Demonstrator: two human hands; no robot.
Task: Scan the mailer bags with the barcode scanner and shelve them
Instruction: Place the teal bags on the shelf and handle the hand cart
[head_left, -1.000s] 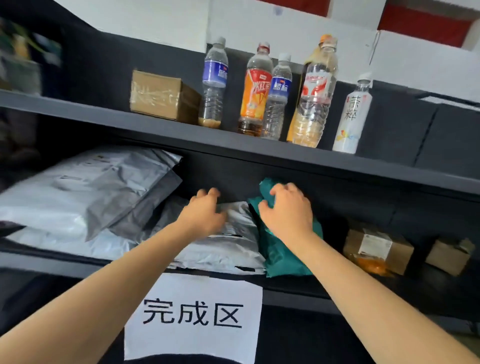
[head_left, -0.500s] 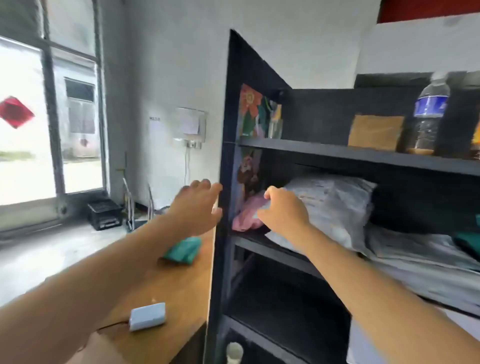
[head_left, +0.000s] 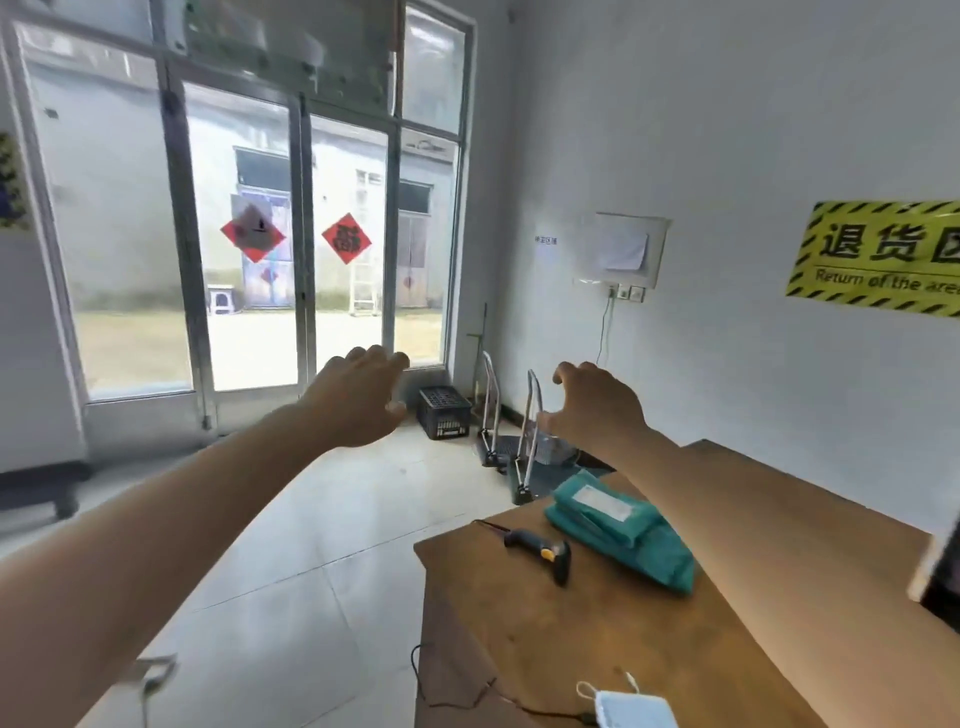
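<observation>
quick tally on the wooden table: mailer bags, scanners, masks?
Teal plastic mailer bags: 2, stacked (any more underneath cannot be told)
Black handheld barcode scanner: 1
Light blue face mask: 1
Total: 4

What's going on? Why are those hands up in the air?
A person is working with parcels. The left hand and the right hand are both held out in the air, loosely open, holding nothing. On the wooden table lies a stack of green mailer bags, with the barcode scanner beside it, untouched. Probably a bag or the scanner gets picked up next.
</observation>
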